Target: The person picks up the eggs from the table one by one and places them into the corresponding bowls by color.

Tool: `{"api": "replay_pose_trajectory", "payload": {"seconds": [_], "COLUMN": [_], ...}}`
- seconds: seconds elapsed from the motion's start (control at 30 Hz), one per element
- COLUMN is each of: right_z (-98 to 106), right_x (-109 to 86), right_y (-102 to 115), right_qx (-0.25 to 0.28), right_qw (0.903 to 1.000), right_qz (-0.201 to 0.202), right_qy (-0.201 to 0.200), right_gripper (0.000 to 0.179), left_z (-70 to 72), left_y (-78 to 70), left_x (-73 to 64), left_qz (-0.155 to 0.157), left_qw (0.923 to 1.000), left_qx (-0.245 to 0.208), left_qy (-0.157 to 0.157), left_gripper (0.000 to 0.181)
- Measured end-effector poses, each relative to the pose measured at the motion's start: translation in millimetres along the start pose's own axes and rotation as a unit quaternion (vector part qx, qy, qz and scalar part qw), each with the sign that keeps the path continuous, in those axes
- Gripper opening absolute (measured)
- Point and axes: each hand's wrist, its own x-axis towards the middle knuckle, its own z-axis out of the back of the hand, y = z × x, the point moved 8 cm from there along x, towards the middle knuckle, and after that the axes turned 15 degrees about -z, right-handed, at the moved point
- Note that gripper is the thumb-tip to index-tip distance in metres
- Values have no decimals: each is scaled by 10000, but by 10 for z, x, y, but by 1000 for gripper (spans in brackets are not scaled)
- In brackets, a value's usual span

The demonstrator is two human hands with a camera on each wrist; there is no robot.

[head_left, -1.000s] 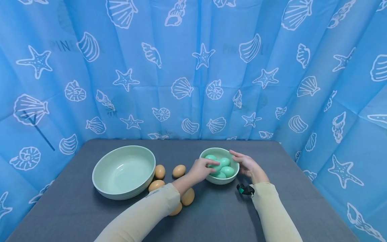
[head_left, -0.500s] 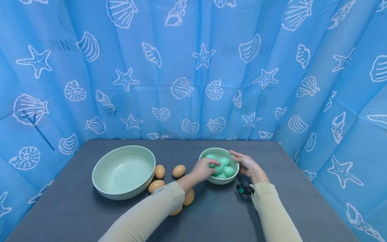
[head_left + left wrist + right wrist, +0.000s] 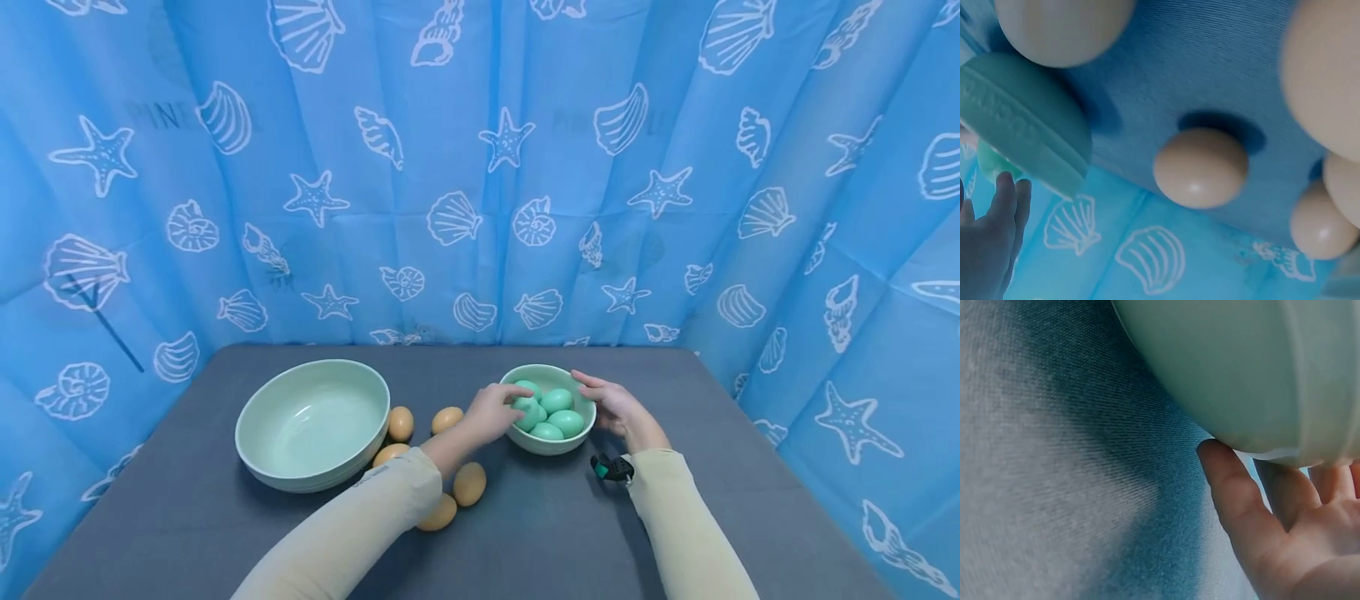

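The small pale green bowl [image 3: 546, 446] stands right of the table's middle with several green eggs [image 3: 566, 423] in it. Reaching over its left rim, my left hand [image 3: 491, 412] pinches one green egg [image 3: 527, 414] between thumb and fingers. In the left wrist view its fingers [image 3: 1007, 203] overlap a green egg, partly hidden by the bowl [image 3: 1029, 125]. My right hand [image 3: 618, 412] rests against the right side of the same bowl, fingers fairly straight and near the rim. The right wrist view shows its fingertips against the outer wall of the bowl [image 3: 1229, 375].
A large pale green bowl [image 3: 311, 425] stands at the left with nothing in it. Several brown eggs [image 3: 470, 483] lie loose between the two bowls, some under the left forearm. A blue shell-print curtain [image 3: 480, 208] hangs behind the grey table [image 3: 555, 542].
The left hand has shifted slightly left and up within the small bowl, and the pinched green egg has moved left with it. The right hand has stayed at the bowl's side.
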Motion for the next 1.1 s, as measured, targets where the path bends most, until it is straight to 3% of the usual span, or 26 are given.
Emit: {"api": "replay_pose_trajectory", "payload": {"seconds": [0.33,0.47,0.6,0.8,1.0,1.1], "right_z": [7,26,101,182,76,-45], "right_x": [-26,-72,-197,-480,-696,-766], "right_y": [37,99,207,388,500,542], "right_qx": [-49,52,232,298,-66,-218], "right_qw": [9999,9992,9939,9780,9612,9536], "right_qz": [-62,125,501,1187,2011,2482], "right_qy": [-152,-389,-952,-1690,-1887,-1692], "right_gripper": [52,52,52,49,48,46], "left_z": [311,447,600,924,1352,1580], "left_y": [99,85,124,231,274,330], "left_x": [-229,-374,-524,-750,-1035,-1168], "left_qz": [114,103,149,209,268,299], "left_qw": [9993,9991,9982,9945,9883,9860], "left_qx": [-178,-144,-130,-103,29,188], "left_qy": [-314,-381,-568,-1022,-1500,-1632], "left_gripper": [34,35,34,37,39,41]}}
